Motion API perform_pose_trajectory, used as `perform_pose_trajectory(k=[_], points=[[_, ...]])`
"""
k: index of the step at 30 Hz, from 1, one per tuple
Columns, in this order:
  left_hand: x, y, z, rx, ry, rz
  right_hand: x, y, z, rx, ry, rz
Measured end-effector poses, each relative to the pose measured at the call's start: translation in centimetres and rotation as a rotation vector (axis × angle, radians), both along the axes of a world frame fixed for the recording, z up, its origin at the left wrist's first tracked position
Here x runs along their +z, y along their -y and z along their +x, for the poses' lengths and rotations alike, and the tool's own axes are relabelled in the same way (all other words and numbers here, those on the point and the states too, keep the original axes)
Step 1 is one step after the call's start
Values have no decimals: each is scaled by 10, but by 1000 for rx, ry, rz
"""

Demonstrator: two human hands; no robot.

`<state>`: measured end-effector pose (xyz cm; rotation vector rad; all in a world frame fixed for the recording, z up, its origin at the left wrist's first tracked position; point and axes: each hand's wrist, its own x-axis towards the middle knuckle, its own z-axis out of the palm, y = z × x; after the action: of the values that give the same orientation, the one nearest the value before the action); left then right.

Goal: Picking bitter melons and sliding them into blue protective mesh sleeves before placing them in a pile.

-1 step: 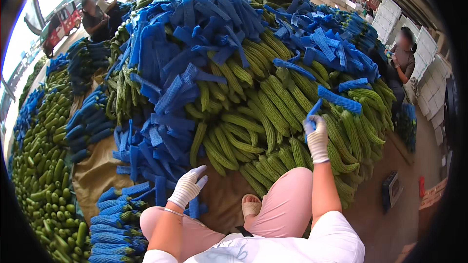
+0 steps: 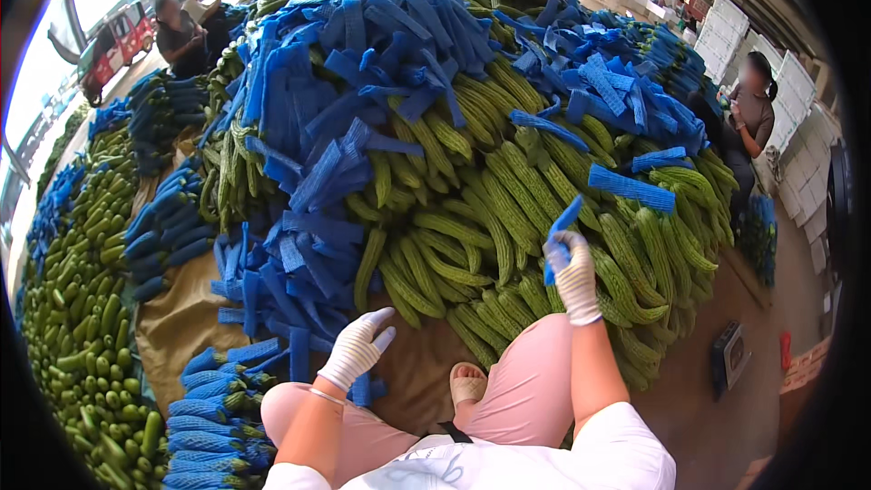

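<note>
My right hand [image 2: 575, 279], in a white glove, is raised over a big heap of green bitter gourds [image 2: 472, 227] and grips a blue foam net sleeve [image 2: 563, 229]. My left hand [image 2: 357, 347], also gloved, hovers with its fingers spread and holds nothing. It is just above loose blue sleeves [image 2: 299, 354] on the brown sacking [image 2: 186, 318]. Many more blue sleeves [image 2: 363, 63] cover the top of the heap. Gourds in sleeves [image 2: 210, 413] are stacked by my left knee. I sit with pink trousers and a sandalled foot [image 2: 467, 387] between my hands.
Small green cucumbers [image 2: 82, 318] fill the left side. Two people [image 2: 181, 27] stand at the far left by a red vehicle [image 2: 118, 36]. Another person [image 2: 753, 113] stands at the right near white boxes [image 2: 789, 100]. A small scale [image 2: 730, 356] sits on the floor.
</note>
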<state>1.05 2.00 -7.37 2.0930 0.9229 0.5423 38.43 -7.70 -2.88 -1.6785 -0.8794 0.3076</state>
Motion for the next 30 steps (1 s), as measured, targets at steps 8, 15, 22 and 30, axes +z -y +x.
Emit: perform_pose_trajectory(k=[8, 15, 22, 30], points=[[49, 72, 54, 6, 298, -130, -30, 33, -180, 628, -690, -22], [23, 90, 27, 83, 535, -546, -35, 40, -204, 792, -404, -164], [31, 102, 18, 175, 264, -210, -59, 51, -221, 803, -1144, -138], [43, 100, 7, 104, 635, -702, -19, 50, -211, 949, -1079, -307]])
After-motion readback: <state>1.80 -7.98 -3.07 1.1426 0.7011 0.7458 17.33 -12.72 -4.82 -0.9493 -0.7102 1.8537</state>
